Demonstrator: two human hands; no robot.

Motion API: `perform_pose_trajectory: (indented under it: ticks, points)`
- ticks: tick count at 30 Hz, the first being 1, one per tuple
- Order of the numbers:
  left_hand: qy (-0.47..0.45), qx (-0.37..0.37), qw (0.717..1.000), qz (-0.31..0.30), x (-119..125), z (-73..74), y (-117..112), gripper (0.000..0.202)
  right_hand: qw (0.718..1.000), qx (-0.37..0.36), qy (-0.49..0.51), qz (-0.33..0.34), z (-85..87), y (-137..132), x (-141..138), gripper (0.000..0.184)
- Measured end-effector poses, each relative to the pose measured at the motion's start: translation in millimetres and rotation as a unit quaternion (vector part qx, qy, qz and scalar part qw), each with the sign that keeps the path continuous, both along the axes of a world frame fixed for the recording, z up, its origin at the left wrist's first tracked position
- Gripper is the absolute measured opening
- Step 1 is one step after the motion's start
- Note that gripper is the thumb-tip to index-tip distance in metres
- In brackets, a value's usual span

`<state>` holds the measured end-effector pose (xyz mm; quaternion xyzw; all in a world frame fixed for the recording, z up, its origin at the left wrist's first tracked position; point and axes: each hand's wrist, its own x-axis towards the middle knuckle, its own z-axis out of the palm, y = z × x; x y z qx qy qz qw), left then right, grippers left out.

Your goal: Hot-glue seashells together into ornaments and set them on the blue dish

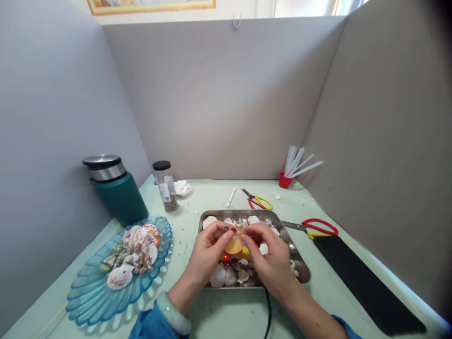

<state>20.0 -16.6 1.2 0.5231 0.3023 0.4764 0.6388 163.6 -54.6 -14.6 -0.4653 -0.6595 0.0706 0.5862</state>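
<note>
Above the metal tray [307, 278], I hold an orange-yellow seashell [234, 246] between both hands. My left hand [211, 247] pinches its left side with thumb and fingers, and a small dark shiny spot shows at those fingertips. On the other edge, my right hand [270, 252] is closed in a pinch. Beneath the hands lies a yellow glue gun [243, 254] with a lit red light, mostly covered by shells and hands. Its black cord [269, 310] runs off the near edge. Many loose white shells [218, 275] fill the tray.
A blue scalloped plate [88, 301] of shells stands left, by a green bottle [122, 197] and a clear jar [165, 188]. Behind the tray are small scissors [257, 200]; right are larger scissors [318, 227], a black strip [363, 282] and a red cup [285, 180] of translucent sticks.
</note>
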Motion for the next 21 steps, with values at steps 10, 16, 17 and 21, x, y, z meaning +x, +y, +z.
perform_pose_trajectory:
  ticks: [10,16,17,21]
  points:
    - [0.023,0.007,1.0,-0.007,-1.2,-0.4,-2.0,0.024,0.999,0.003,-0.015,0.028,3.6,-0.3,-0.1,0.009]
    - [0.041,-0.015,0.999,-0.027,-1.4,0.7,-1.1,0.026,1.0,0.007,-0.012,0.024,4.2,-1.0,-0.6,0.009]
    - [0.039,-0.012,0.999,-0.022,-1.4,0.8,-1.1,0.024,1.0,-0.002,-0.011,0.022,4.5,-1.2,-0.6,0.009]
    - [0.023,0.0,1.0,0.0,-0.7,1.8,-2.1,0.02,0.998,-0.053,0.011,0.028,5.0,-1.4,0.1,0.013]
